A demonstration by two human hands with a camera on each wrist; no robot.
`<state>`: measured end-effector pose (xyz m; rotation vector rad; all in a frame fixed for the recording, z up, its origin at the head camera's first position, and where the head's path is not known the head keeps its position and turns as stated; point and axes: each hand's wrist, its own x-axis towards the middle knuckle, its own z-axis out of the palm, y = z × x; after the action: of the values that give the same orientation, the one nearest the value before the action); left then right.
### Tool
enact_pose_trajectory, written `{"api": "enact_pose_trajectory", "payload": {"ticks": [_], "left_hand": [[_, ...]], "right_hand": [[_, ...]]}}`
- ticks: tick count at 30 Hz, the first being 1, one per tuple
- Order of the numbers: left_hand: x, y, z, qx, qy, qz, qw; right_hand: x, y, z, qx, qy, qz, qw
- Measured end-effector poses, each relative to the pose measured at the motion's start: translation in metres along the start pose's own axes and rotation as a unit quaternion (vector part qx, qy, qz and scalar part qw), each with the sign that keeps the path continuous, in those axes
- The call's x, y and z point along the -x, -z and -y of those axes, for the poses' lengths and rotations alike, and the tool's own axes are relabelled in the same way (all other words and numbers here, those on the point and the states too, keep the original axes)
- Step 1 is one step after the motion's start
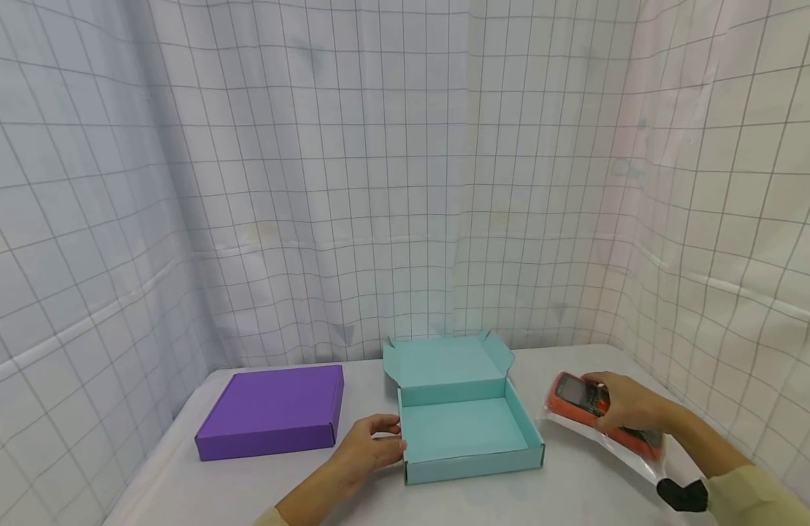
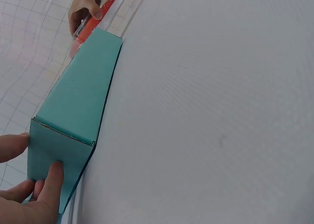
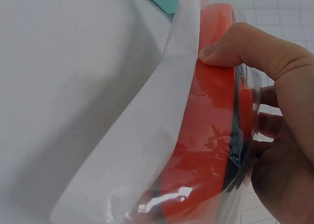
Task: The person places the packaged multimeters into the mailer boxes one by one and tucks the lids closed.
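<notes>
My right hand grips an orange-and-black multimeter inside a clear plastic bag. Its thumb presses the orange side wall, while the other fingers go round the far side. The multimeter is tilted, its screen facing up, to the right of a teal cardboard box. That box stands with its lid folded back and nothing inside. Against the box's left wall rest the fingertips of my left hand; the left wrist view shows fairly straight fingers touching the teal side.
A closed purple box lies on the white table at the left. A black piece shows at the bag's lower end, beside the right sleeve. Grid-patterned white curtains enclose the table at the back and sides.
</notes>
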<state>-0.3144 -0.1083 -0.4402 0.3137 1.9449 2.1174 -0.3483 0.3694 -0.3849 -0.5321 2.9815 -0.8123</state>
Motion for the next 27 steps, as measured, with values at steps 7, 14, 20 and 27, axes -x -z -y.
{"api": "enact_pose_trajectory", "payload": {"ticks": [7,14,20,27], "left_hand": [[0.002,0.000,-0.002,0.001,0.003,0.001,1.0000],[0.004,-0.001,-0.005,-0.002,-0.001,0.003,1.0000],[0.002,-0.002,-0.004,-0.002,0.003,0.005,1.0000],[0.002,-0.002,-0.003,-0.015,-0.009,0.006,0.9998]], "right_hand": [[-0.009,0.011,0.016,0.019,0.026,0.001,0.9995],[-0.026,0.015,0.038,0.035,0.049,0.006,0.9981],[-0.040,0.011,0.059,0.024,0.059,0.021,0.9977],[-0.057,0.007,0.082,0.036,0.093,0.041,0.9941]]}}
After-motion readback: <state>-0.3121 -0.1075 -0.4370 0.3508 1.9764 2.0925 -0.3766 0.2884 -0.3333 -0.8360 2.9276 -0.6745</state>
